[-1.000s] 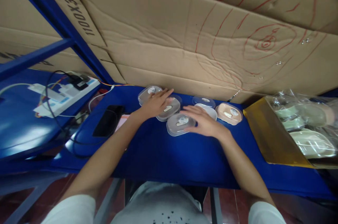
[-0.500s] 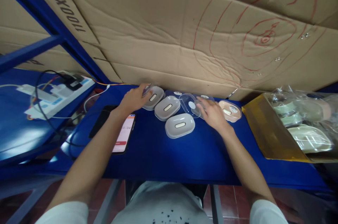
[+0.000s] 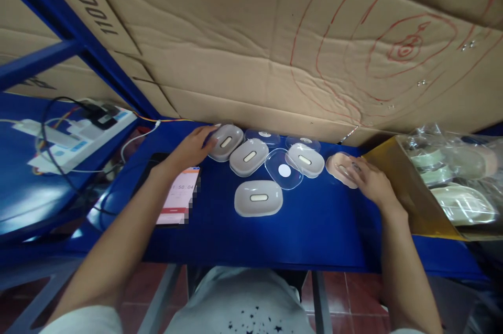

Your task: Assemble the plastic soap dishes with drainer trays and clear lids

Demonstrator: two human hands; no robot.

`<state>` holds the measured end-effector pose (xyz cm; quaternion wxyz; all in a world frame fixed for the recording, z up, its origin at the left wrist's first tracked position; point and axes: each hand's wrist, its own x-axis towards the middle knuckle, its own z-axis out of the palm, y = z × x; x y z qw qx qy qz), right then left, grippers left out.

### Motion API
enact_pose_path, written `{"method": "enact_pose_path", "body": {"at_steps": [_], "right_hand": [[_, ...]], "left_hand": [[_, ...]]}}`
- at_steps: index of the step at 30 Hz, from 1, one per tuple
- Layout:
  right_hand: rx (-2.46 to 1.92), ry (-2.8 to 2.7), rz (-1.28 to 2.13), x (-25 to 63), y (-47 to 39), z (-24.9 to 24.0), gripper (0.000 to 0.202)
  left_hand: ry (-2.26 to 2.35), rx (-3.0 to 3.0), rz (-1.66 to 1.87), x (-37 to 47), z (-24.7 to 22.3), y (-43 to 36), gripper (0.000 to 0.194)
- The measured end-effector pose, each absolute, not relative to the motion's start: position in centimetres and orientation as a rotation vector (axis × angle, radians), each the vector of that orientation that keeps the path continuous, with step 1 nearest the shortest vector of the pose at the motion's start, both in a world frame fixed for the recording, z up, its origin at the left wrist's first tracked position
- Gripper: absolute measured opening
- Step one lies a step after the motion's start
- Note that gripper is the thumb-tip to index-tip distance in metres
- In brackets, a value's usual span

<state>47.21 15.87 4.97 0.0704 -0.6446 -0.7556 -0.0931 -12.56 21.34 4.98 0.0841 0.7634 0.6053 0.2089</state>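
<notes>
My left hand (image 3: 194, 146) rests at the left edge of a grey oval dish (image 3: 226, 143), its fingers touching the rim. Over the beige-pink dish (image 3: 338, 166) at the right lies my right hand (image 3: 365, 176), fingers spread on its right part. More grey dishes with pale oval centres stand between the hands: one (image 3: 249, 157) beside the left dish, one (image 3: 305, 160) further right, and one (image 3: 258, 198) nearer to me. A clear lid (image 3: 283, 169) with a white round sticker lies in the middle. Two more clear lids (image 3: 262, 138) (image 3: 302, 142) lie behind.
A phone (image 3: 178, 195) with a lit screen lies by my left forearm. Power strips with cables (image 3: 90, 137) are at the far left. At the right stands an open carton (image 3: 393, 182) of wrapped dishes. A cardboard wall (image 3: 236, 51) rises behind the blue table (image 3: 306, 234).
My right hand has moved right, from the clear lids to the beige-pink dish. A grey dish shows where it was. The nearest grey dish appears slightly further left, and the view has shifted a little.
</notes>
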Motion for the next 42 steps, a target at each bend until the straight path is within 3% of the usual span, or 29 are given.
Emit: {"method": "enact_pose_path", "body": {"at_steps": [6, 12, 19, 28, 32, 42], "right_hand": [[-1.929, -2.308, -0.142, 45.6, 14.3, 4.7, 0.077], [-2.009, -2.078, 0.199, 46.3, 14.1, 5.3, 0.063], [-1.946, -1.928, -0.461, 43.4, 13.8, 6.1, 0.049], [-1.928, -2.302, -0.310, 38.0, 9.0, 4.1, 0.046], [-1.942, -2.260, -0.233, 39.2, 8.6, 4.6, 0.044], [-1.971, -1.942, -0.395, 37.1, 13.0, 6.4, 0.049]], "left_hand": [[1.918, 2.400, 0.687, -9.1, 5.7, 18.4, 0.048], [1.724, 2.702, 0.434, -5.2, 5.1, 14.8, 0.041], [1.739, 2.603, 0.469, -3.3, 5.2, 15.1, 0.031], [1.751, 2.523, 0.376, 0.0, 5.9, 16.6, 0.028], [1.727, 2.488, 0.387, 0.5, 6.0, 16.4, 0.016], [1.692, 2.321, 0.676, 0.1, 6.5, 16.7, 0.025]]}}
